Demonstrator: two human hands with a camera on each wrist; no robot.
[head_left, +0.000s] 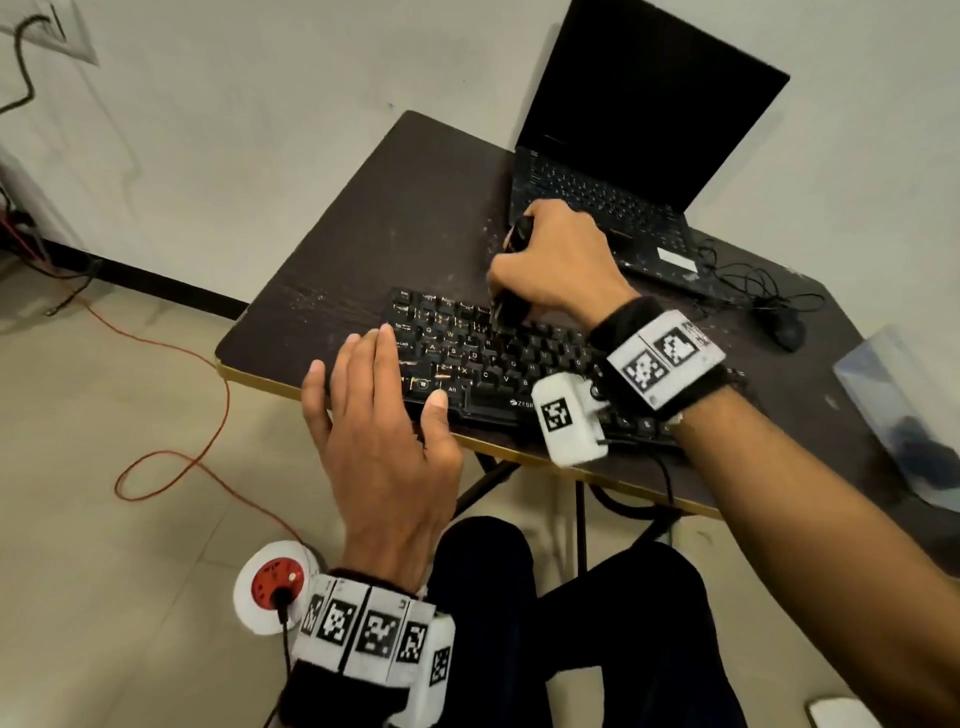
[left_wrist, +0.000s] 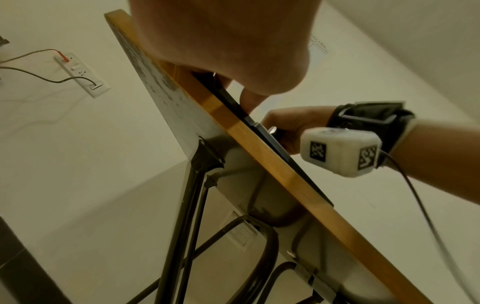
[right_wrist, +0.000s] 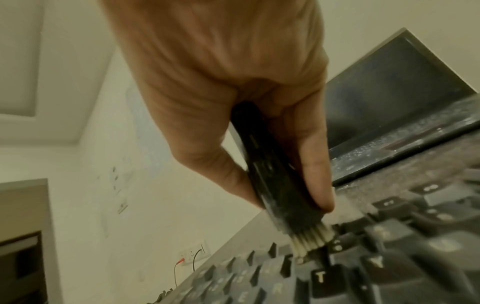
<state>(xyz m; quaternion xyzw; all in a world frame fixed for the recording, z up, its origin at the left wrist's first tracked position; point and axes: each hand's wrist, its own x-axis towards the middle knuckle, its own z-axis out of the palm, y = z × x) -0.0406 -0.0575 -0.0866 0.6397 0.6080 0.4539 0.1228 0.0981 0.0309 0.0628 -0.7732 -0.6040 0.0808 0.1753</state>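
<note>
A dusty black keyboard (head_left: 498, 358) lies near the front edge of a dark table (head_left: 405, 218). My right hand (head_left: 556, 260) grips a black brush (head_left: 511, 306) upright, thumb and fingers wrapped round its handle. In the right wrist view the brush's (right_wrist: 272, 181) pale bristles (right_wrist: 311, 236) press between keys of the keyboard (right_wrist: 363, 267) just above the T key. My left hand (head_left: 384, 415) lies flat with straight fingers on the keyboard's left end, thumb by its front edge. The left wrist view shows the left hand (left_wrist: 226, 41) from below, over the table's wooden edge (left_wrist: 259, 160).
An open laptop (head_left: 623, 156) with a dark screen stands behind the keyboard. A black mouse (head_left: 787, 330) with a tangled cable lies to the right, and a clear plastic box (head_left: 904, 410) at the far right. On the floor are an orange cable (head_left: 208, 415) and a white-and-red socket reel (head_left: 275, 582).
</note>
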